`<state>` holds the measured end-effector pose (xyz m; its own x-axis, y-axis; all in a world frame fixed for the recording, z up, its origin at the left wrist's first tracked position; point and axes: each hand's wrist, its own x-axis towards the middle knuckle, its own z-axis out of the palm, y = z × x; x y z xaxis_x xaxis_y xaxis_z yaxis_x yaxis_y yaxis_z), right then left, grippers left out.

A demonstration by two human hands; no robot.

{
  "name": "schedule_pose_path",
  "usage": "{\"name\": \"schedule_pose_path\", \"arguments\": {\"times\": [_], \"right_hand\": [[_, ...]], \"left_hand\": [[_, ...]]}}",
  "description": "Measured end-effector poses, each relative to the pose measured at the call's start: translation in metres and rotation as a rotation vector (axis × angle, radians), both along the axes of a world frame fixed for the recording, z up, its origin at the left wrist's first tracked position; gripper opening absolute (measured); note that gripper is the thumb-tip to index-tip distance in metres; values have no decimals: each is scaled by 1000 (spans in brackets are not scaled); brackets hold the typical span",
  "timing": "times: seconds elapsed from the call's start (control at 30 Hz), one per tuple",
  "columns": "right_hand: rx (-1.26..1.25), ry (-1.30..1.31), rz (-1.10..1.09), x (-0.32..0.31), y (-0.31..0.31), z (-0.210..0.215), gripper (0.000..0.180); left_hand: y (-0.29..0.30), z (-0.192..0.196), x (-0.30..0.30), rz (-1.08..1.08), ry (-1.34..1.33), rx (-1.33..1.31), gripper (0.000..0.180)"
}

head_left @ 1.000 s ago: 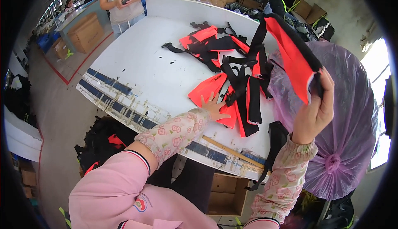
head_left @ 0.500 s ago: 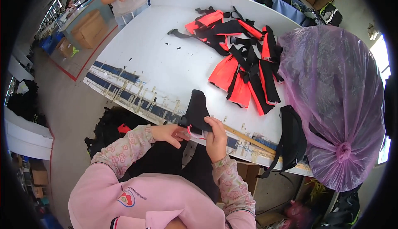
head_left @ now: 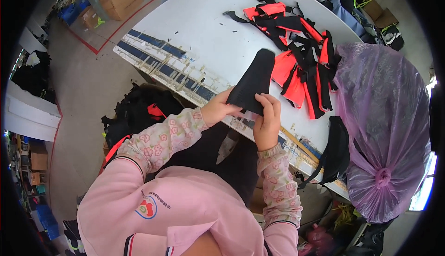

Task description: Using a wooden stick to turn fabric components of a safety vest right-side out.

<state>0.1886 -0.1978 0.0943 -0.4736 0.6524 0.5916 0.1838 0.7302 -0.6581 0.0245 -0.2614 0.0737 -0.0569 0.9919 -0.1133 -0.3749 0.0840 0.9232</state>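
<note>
A tapered black fabric piece (head_left: 254, 80) is held above the table's near edge, its narrow end pointing away from me. My left hand (head_left: 218, 108) grips its lower left corner, with the fingers partly hidden beneath the cloth. On the lower right, my right hand (head_left: 268, 122) pinches the edge with bent fingers. A little pale material shows under the bottom edge between the hands. Beyond the piece lies a pile of orange-red and black fabric pieces with straps (head_left: 296, 86).
A black pouch with a strap (head_left: 334, 149) sits at the table's right edge, beside a tied purple plastic bag (head_left: 380, 117). Worn tape strips and a wooden ruler (head_left: 299, 144) run along the white table (head_left: 199, 28). Black goods (head_left: 134, 114) are heaped below at left.
The black piece has been lifted and turned so its broad face shows. My left hand, earlier with loose fingers beside it, now grips its corner. The view has shifted.
</note>
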Motion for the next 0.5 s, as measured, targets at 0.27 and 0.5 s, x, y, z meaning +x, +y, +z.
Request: {"name": "schedule_pose_path", "arguments": {"times": [0.27,0.5], "right_hand": [[-21,6,-31,10,10,-10,52],[-385,-169,-94,27,-22,-97,56]], "left_hand": [[11,-16,19,99,-151,9,43],[-24,-93,47,142,-189,-491,29]]}}
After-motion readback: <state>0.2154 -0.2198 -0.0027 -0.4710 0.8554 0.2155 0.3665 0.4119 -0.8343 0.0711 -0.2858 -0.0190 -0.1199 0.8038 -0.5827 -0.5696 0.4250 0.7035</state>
